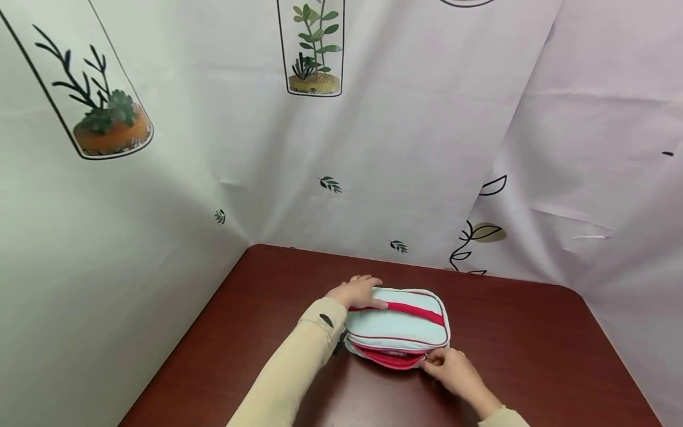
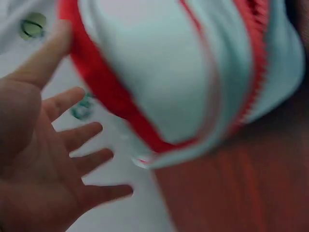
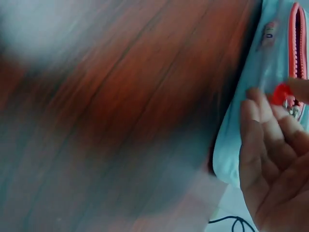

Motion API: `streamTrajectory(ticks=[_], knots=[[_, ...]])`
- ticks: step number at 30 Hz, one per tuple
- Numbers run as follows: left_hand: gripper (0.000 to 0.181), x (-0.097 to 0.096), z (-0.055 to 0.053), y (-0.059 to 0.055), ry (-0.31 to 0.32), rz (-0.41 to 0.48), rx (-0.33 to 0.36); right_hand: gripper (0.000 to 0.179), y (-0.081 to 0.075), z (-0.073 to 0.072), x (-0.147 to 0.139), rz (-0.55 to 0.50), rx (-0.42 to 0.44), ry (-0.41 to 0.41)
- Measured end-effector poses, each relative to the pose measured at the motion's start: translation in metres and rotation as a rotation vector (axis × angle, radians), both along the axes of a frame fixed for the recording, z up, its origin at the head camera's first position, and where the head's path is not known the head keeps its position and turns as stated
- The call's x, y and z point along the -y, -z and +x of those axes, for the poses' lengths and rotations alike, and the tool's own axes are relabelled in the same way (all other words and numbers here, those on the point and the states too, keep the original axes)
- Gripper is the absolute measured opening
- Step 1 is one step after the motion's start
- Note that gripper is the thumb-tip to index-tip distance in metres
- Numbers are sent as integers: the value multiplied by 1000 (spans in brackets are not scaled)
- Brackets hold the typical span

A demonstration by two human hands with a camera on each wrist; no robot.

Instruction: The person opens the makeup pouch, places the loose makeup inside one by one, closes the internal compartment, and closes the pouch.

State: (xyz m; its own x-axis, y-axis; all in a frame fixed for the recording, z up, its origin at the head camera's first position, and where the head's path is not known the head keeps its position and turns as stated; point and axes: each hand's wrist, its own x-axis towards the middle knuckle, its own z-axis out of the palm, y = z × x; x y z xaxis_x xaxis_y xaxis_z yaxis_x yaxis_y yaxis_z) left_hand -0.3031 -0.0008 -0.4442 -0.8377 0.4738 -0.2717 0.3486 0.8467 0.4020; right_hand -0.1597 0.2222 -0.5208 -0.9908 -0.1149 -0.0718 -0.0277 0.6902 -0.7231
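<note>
A pale blue zip bag (image 1: 392, 327) with dark red piping lies on the table, its front zipper partly undone so the red lining (image 1: 392, 358) shows. Across its top runs a red strap (image 1: 413, 309). My left hand (image 1: 358, 293) is at the bag's left end with fingers spread; in the left wrist view its thumb touches the strap (image 2: 108, 77). At the front right corner my right hand (image 1: 452, 370) pinches a red zipper pull (image 3: 281, 93) between thumb and fingers, beside the zipper's red teeth (image 3: 293, 53). What the bag holds is hard to make out.
The bag rests on a dark red-brown wooden table (image 1: 533, 344) with rounded far corners. A white curtain (image 1: 405, 148) printed with plants and leaves hangs behind and to both sides of it.
</note>
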Motion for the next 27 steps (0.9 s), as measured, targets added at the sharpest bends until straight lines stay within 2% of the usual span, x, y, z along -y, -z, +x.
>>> streamTrajectory(ticks=[3, 6, 7, 9, 11, 12, 13, 14, 16, 19, 20, 23, 27], knots=[[55, 3, -5, 8, -5, -50, -2, 13, 0, -5, 1, -19, -5, 116], [45, 7, -5, 9, -10, -95, -32, 13, 2, -17, -2, -81, 13, 199], [43, 9, -4, 8, -16, -103, -11, 12, 3, -22, -4, -105, 9, 216], [39, 13, -1, 3, -30, -118, 84, 13, 3, -33, -7, -152, 4, 239], [42, 13, 2, -1, -59, -126, 220, 18, 2, -46, -10, -165, -19, 232], [43, 13, 2, -3, -77, -126, 266, 21, 2, -53, -10, -147, -37, 218], [46, 10, 2, -4, -85, -129, 277, 23, 1, -59, -12, -126, -48, 202], [48, 6, 1, -5, -93, -133, 248, 24, -1, -65, -13, -98, -52, 190], [51, -3, -2, -4, -83, -124, 115, 25, -2, -75, -14, -44, -57, 169], [51, -16, -8, 5, -17, -108, -126, 25, -1, -81, -16, -19, -29, 172], [52, -20, -10, 8, 5, -96, -160, 25, -1, -81, -17, -13, -31, 177], [49, -28, -16, 18, 45, -68, -164, 25, 2, -81, -16, -7, -52, 188], [43, -33, -22, 25, 11, -123, -177, 24, 3, -81, -11, 23, -109, 189]])
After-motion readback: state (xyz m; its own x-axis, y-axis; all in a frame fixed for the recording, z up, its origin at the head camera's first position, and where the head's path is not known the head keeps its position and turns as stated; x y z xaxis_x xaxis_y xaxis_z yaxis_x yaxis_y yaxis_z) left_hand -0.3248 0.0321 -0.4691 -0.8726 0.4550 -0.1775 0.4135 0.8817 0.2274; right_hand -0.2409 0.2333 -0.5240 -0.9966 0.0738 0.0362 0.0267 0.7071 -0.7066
